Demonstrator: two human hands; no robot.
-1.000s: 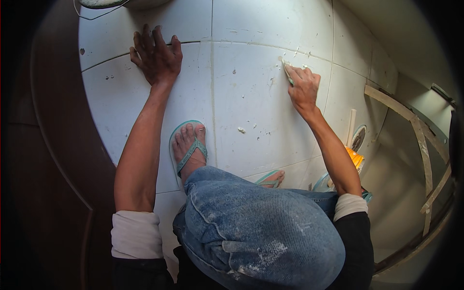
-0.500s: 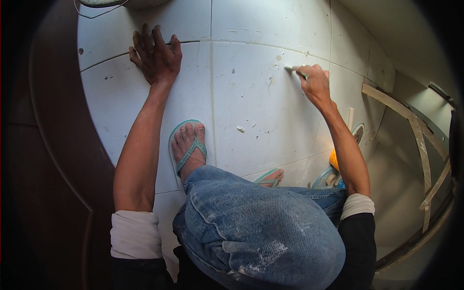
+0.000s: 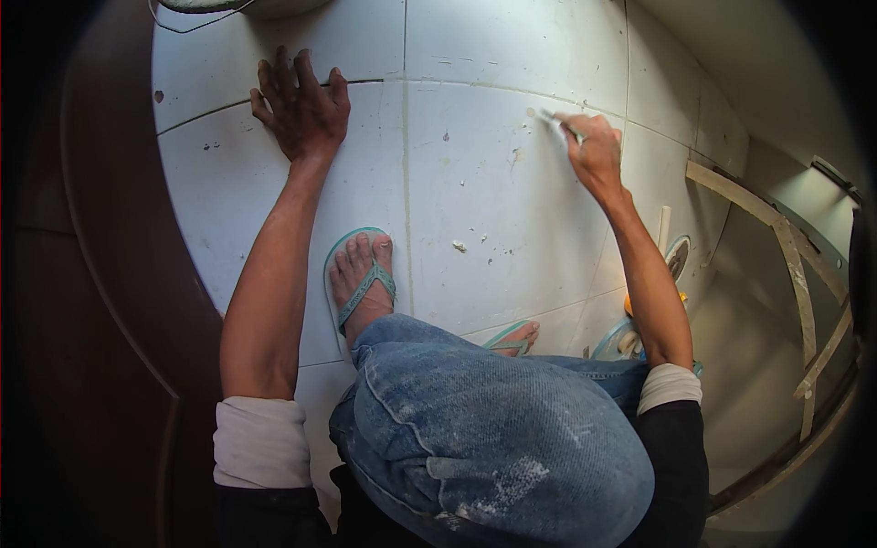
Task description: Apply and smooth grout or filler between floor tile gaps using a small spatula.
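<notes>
My left hand [image 3: 304, 114] leans on the white tiled floor [image 3: 457, 173], fingers spread across a tile joint. Farther right, my right hand [image 3: 596, 151] is closed round a small, thin scraper [image 3: 551, 119], mostly hidden in my fingers. Its light tip points left and lies at the tile surface, blurred by motion. Beside the tip, a tan spot [image 3: 530, 112] marks the tile. Small white crumbs [image 3: 459, 246] and dark specks are scattered over the tile between my hands and my feet.
A bucket [image 3: 228, 5] with a wire handle stands at the far left. Dark brown panelling [image 3: 100, 274] borders the left side. Wooden strips [image 3: 787, 265] lean at the right. Near my right forearm are a round disc [image 3: 677, 257] and a clear bluish container [image 3: 614, 340].
My right hand has shifted slightly up and left, carrying the scraper's tip toward the tan spot. My left hand stays planted; the whole view has shifted slightly.
</notes>
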